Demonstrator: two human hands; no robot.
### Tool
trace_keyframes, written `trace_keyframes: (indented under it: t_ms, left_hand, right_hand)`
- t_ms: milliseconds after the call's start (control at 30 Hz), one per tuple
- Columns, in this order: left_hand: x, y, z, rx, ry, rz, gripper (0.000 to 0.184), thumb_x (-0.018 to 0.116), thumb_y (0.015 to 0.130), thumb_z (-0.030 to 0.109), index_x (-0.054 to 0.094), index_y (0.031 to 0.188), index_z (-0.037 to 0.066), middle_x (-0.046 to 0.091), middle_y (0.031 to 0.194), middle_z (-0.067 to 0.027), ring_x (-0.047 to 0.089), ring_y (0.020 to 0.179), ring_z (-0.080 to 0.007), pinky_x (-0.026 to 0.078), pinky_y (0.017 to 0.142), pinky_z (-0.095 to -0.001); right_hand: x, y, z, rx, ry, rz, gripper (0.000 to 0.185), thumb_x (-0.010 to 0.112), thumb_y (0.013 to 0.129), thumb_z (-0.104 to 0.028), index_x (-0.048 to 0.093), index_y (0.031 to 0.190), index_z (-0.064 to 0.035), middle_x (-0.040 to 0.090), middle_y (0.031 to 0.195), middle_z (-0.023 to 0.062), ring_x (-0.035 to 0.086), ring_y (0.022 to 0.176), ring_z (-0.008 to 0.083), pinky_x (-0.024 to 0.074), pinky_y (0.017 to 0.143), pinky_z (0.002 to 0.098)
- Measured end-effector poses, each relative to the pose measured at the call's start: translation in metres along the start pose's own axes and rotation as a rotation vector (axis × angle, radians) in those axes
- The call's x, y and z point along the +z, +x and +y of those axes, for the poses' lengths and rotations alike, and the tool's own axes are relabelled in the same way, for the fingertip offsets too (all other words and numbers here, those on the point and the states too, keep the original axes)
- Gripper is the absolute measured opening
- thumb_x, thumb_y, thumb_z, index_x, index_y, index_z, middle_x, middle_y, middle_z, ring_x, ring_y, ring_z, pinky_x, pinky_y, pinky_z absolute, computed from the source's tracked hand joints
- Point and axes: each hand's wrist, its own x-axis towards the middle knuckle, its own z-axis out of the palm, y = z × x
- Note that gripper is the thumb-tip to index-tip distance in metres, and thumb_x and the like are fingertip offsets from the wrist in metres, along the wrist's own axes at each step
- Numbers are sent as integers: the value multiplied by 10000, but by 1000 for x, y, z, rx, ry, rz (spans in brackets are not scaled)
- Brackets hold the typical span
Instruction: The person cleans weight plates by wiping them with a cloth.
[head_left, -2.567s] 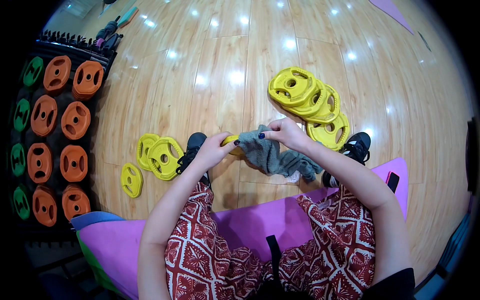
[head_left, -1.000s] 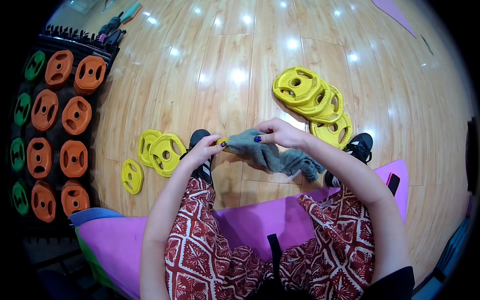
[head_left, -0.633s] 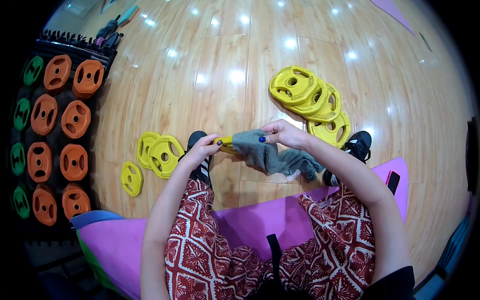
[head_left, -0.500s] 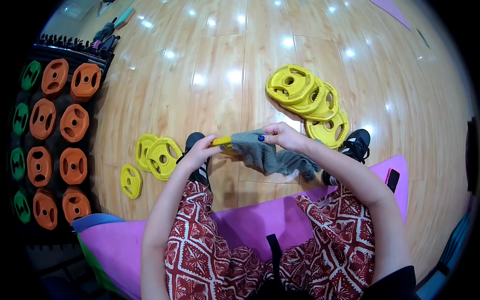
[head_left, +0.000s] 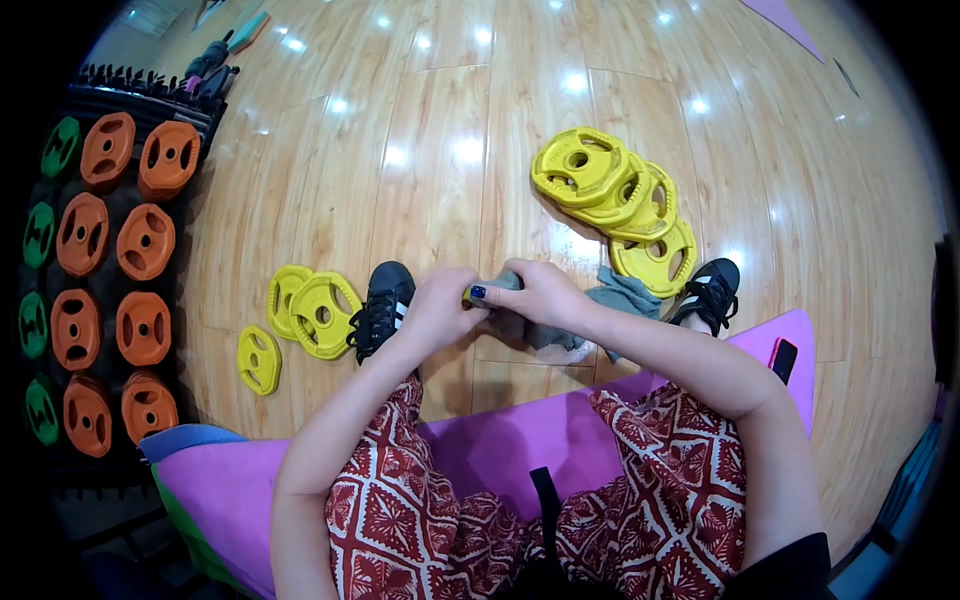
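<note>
While the left hand has its fingers clamped on a mostly hidden yellow plate, the right hand's pinch a fuzzy grey cloth; overlapping round yellow weight plates lie toward two o'clock.

"What sort of place was this?"
"A gym or exercise room. Orange plates and green plates lined a black rack."
"Anything else?"
"Yellow plates lay on the shiny wooden floor, near a purple mat."
</note>
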Motion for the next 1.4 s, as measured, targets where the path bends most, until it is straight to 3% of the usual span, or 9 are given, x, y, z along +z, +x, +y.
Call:
trace_keyframes:
  t_ms: [200, 267, 367, 467, 600, 667, 900, 1067, 1400]
  left_hand:
    - [7, -13, -2, 55, 20, 60, 255, 692, 575, 206, 585, 717, 24, 571, 715, -171, 554, 692, -343, 437, 629, -389]
    - [8, -18, -4, 23, -9, 72, 251, 704, 588, 185, 576, 732, 23, 575, 694, -138, 567, 644, -267, 438, 612, -342]
    - [21, -20, -13, -191, -314, 1, 244, 709, 605, 148, 562, 754, 24, 559, 665, -71, 536, 630, -153, 431, 608, -288]
    - [18, -17, -6, -177, -447, -113, 246, 704, 624, 121, 552, 794, 28, 536, 675, -19, 489, 657, -88, 419, 611, -255]
    - [12, -6, -12, -138, -419, -181, 268, 701, 622, 121, 556, 830, 33, 548, 699, -19, 497, 672, -91, 418, 619, -258]
    - [8, -6, -14, -144, -467, -201, 267, 684, 624, 154, 566, 822, 20, 570, 721, -103, 542, 683, -190, 433, 641, -298]
    - [7, -5, -34, -147, -523, -233, 229, 658, 644, 96, 562, 841, 31, 558, 713, -29, 507, 678, -112, 425, 631, -262]
    - [9, -6, -43, -172, -626, -236, 197, 634, 660, 63, 564, 841, 35, 540, 715, 13, 486, 658, -71, 410, 597, -225]
    - [7, -10, -49, -184, -649, -188, 189, 615, 660, 54, 564, 841, 29, 555, 697, -18, 510, 650, -107, 417, 608, -246]
  right_hand:
    - [3, -10, -6, -5, 3, -113, 386, 600, 750, -402, 623, 799, -20, 606, 712, 168, 596, 679, 295, 456, 626, 384]
    - [4, -12, -8, -96, -120, -117, 285, 598, 788, -295, 634, 929, -50, 630, 719, 118, 610, 631, 217, 468, 610, 331]
    - [-3, -8, -16, -54, -153, -198, 260, 590, 786, -244, 630, 963, -58, 635, 753, 122, 611, 659, 224, 469, 628, 324]
    - [-22, -6, -14, -119, -189, -290, 258, 590, 782, -220, 628, 972, -50, 637, 773, 124, 610, 681, 207, 466, 649, 309]
    - [-23, -2, 5, -147, 119, -318, 262, 585, 782, -95, 597, 1019, 15, 647, 851, 90, 581, 768, 109, 460, 721, 263]
    - [-21, 0, 8, -147, 173, -322, 272, 580, 788, -80, 585, 1039, 25, 643, 879, 83, 573, 790, 100, 457, 737, 254]
    - [-11, 8, 17, -96, 482, -340, 286, 589, 814, -95, 568, 1073, 24, 625, 914, 55, 559, 821, 84, 452, 747, 231]
    - [-8, 8, 16, -94, 449, -319, 297, 603, 809, -101, 564, 1077, 22, 621, 923, 48, 555, 824, 75, 450, 746, 217]
    - [-3, 11, 40, -158, 542, -280, 318, 611, 805, -108, 559, 1097, 7, 615, 931, 12, 541, 807, 57, 447, 726, 205]
